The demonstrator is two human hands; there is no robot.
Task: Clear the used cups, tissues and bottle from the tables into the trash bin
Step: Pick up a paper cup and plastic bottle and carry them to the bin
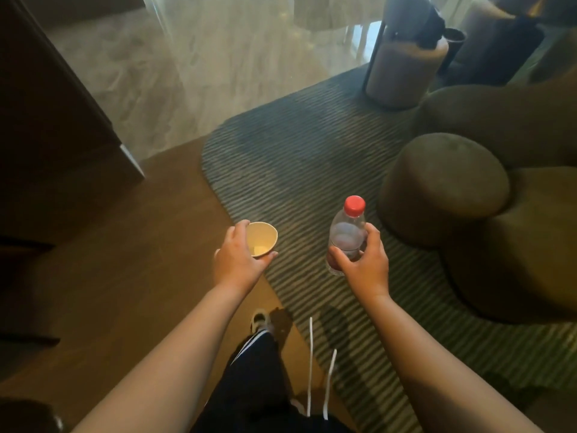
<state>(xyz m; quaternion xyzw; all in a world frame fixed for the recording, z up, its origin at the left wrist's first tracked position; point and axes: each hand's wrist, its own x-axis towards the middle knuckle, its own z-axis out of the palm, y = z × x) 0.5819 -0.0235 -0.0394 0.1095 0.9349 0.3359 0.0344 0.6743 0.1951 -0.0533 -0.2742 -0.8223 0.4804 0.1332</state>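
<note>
Cup [261,239] sits upright in the left hand [239,259], fingers curled round it. Right hand [363,260] grips the bottle [346,234] upright, probably so both get binned in 1 trip.

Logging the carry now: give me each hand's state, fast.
Left hand: closed around the paper cup.
Right hand: closed around the clear bottle with the red cap.

Head-worn view — forward, downward, near floor [131,276]
</note>
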